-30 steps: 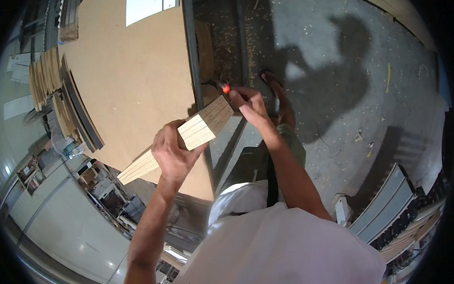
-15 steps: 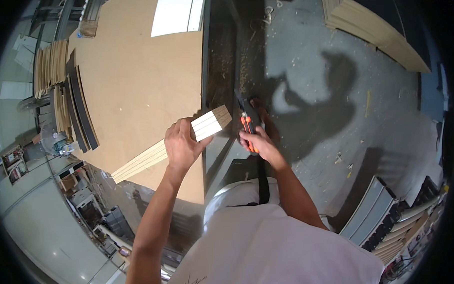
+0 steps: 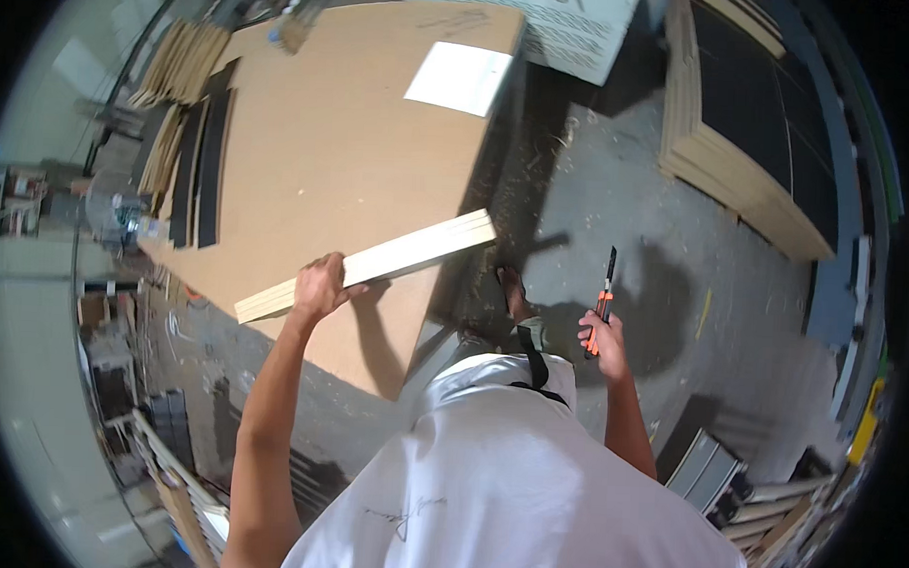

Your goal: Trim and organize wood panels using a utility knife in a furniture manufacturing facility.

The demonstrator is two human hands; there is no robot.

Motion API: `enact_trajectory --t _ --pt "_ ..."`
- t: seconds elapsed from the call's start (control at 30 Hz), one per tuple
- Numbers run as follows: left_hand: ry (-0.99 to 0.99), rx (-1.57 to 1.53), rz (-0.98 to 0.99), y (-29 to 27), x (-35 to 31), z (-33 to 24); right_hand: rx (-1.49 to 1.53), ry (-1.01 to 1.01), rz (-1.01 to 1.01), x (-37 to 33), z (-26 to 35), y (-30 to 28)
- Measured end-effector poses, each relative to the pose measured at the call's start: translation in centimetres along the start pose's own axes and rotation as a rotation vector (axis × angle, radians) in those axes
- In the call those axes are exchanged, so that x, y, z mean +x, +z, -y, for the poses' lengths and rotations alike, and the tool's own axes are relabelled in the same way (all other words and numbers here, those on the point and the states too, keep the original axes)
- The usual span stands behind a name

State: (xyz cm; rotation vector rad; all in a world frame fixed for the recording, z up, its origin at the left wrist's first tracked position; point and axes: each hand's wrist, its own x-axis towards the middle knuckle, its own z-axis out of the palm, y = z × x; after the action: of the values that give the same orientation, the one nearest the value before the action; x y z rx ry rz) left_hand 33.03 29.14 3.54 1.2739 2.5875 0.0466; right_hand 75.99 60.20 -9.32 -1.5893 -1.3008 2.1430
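A bundle of pale wooden strips [image 3: 406,252] lies slantwise across the brown tabletop [image 3: 319,139], one end near the table's right edge. My left hand [image 3: 321,285] is closed around the bundle toward its left end. Out to the right, over the floor, my right hand [image 3: 603,341] grips an orange and black utility knife [image 3: 604,304]. Its dark blade is extended and points away from me, well apart from the strips.
White sheets [image 3: 459,79] lie near the table's far right corner. Dark and pale strips [image 3: 200,165] are piled along its left side. Stacked black-topped boards [image 3: 760,124] stand at the far right, and a white printed box [image 3: 544,27] is beyond the table.
The bundle has come down from a raised, end-toward-me tilt to lie across the table, my left hand nearer its left end. My right hand has swung right with the knife, away from the bundle.
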Motion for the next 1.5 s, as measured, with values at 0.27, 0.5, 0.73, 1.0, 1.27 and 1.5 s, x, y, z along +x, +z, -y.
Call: enact_trajectory --t 0.27,0.5,0.73,1.0,1.27,1.5 --pt "-0.481 -0.384 -0.445 -8.2 -3.1 -3.9 -0.168 -0.125 0.130 -0.3 6.0 6.6" --pt "-0.849 -1.014 -1.043 -10.7 -4.2 -1.0 -0.321 -0.218 0.474 -3.5 9.0 14.5" --pt "-1.205 -1.616 -1.411 -2.4 -6.1 -2.8 -0.238 -0.018 0.543 -4.8 7.4 19.8" --pt "-1.497 -1.744 -1.298 7.1 -8.1 -4.6 -0.258 0.065 0.320 -2.4 4.7 21.0" --pt "-1.338 -0.998 -0.914 7.8 -6.4 -4.2 -0.035 0.349 0.295 0.8 7.1 23.8" --pt "-0.069 -0.258 -0.185 2.9 -3.8 -11.7 0.039 0.351 0.251 3.0 6.6 23.8"
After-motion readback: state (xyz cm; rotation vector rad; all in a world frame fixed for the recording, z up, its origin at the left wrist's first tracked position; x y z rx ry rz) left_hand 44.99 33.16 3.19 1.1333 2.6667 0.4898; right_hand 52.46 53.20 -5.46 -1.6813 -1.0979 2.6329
